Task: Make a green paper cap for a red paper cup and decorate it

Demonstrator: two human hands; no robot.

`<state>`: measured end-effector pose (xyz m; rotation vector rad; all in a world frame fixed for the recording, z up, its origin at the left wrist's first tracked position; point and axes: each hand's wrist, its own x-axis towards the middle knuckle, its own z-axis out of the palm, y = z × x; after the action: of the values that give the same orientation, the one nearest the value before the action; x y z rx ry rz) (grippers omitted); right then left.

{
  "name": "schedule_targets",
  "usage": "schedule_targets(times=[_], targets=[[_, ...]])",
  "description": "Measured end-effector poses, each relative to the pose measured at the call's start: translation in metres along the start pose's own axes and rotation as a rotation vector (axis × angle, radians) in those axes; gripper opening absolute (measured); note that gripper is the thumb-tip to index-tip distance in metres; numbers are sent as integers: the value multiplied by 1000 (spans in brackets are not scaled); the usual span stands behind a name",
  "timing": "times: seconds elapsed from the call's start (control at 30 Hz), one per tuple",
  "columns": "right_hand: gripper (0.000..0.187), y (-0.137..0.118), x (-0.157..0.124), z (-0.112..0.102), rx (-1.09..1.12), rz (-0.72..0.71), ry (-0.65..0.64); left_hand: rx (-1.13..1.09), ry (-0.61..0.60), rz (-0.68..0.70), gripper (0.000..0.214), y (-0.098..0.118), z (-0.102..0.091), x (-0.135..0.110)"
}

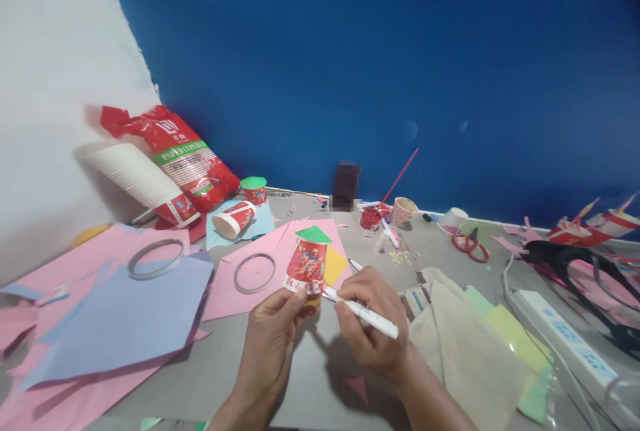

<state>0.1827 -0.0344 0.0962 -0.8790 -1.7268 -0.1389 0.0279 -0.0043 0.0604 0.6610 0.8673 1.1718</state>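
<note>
A red printed paper cup point(306, 261) with a green paper cone point(314, 235) on top is held upside down above the table by my left hand point(274, 324), its thumb and fingers closed round the lower edge. My right hand point(373, 324) grips a white marker pen point(367, 314), whose tip meets the cup's lower right side. Behind the cup lie pink paper point(225, 297) and a piece of yellow paper point(335, 267). On the pink sheet rests a grey tape ring point(255, 273).
Paper cups in a stack point(135, 174) lean by a red bag point(187, 157) at the left. Blue paper point(135, 324) covers pink sheets. Right of my hands are a beige cloth point(465, 344), red-handled scissors point(471, 248) and a white power strip point(565, 334). A blue partition point(375, 71) closes off the back.
</note>
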Motion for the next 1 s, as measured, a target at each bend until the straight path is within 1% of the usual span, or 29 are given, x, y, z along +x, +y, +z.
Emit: schedule_targets(times=[0.07, 0.17, 0.37, 0.43, 0.5, 0.6, 0.67, 0.73, 0.83, 0.87, 0.93, 1.0], targets=[[17, 1, -1, 0, 10, -14, -30, 56, 4, 31, 32, 0, 0, 0], [19, 3, -2, 1, 19, -28, -43, 107, 12, 61, 32, -1, -2, 1], [17, 2, 1, 1, 11, -11, -51, 167, 13, 64, 35, -3, -6, 2], [16, 2, 1, 1, 13, -13, -43, 193, 26, 65, 36, 1, -4, 1], [15, 3, 1, 2, 15, -3, -54, 213, 40, 71, 33, 9, 1, -4], [14, 3, 0, 2, 16, 22, -62, 222, 29, 65, 18, 25, 9, -14], [14, 3, 1, 2, 16, 24, -61, 187, 8, 54, 14, 32, 13, -18], [15, 3, 3, 1, 21, 13, -41, 101, 1, 33, 14, 31, 12, -16], [17, 3, 7, -5, 40, 38, 81, -49, 20, -14, 10, 18, 8, -5], [17, 3, 8, -7, 47, 72, 129, -85, 28, -20, 10, 14, 6, -1], [13, 3, 8, -10, 41, 177, 202, -236, 58, -108, 8, 8, 5, 6], [10, 3, 8, -13, 20, 294, 219, -329, 104, -185, 12, 7, 5, 8]])
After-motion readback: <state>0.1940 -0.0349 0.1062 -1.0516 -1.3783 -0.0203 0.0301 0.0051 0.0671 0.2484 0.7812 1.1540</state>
